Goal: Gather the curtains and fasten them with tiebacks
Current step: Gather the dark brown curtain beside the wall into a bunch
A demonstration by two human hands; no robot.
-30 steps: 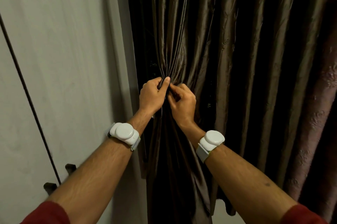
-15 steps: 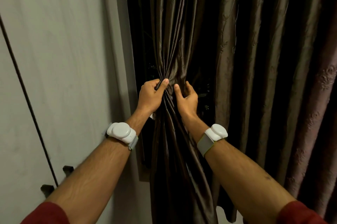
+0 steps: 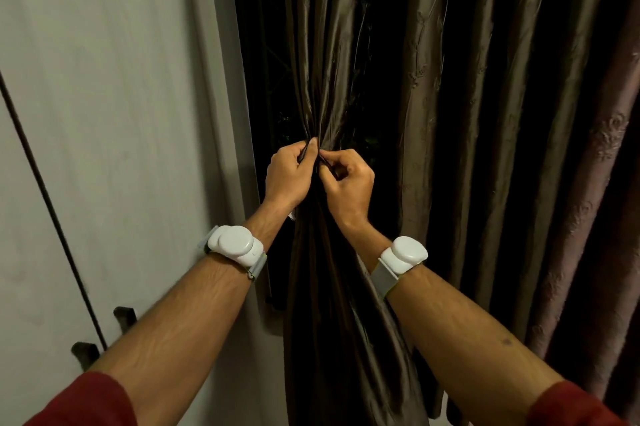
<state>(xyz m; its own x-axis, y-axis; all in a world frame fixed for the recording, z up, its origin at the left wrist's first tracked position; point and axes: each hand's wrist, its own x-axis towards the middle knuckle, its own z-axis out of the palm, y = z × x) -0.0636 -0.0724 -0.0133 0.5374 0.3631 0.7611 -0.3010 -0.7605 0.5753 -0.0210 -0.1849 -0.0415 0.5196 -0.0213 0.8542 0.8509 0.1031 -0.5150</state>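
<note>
- On the far left, a pale wall (image 3: 114, 86) carries a thin dark cable (image 3: 52, 217) and two dark hooks (image 3: 86, 353) low down, well apart from the hands; whether a tieback goes on them cannot be told.
- Left hand (image 3: 289, 176) grips the gathered brown curtain (image 3: 332, 72) at its narrow waist, fingers curled round the bunch and thumb pressed on top, probably to keep the folds from spreading.
- Right hand (image 3: 349, 183) sits touching the left, its fingers curled tight and pinching something thin and dark at the front of the bunch; it looks like a tie or a fold, but it is too small to tell.
- White wrist bands (image 3: 235, 243) sit on both forearms.
- To the right, more curtain (image 3: 519, 114) hangs loose, not yet gathered.
- Compared with half a second ago, the right hand's fingers, then spread around the bunch, have closed into a pinch, and the bunch looks tighter.
</note>
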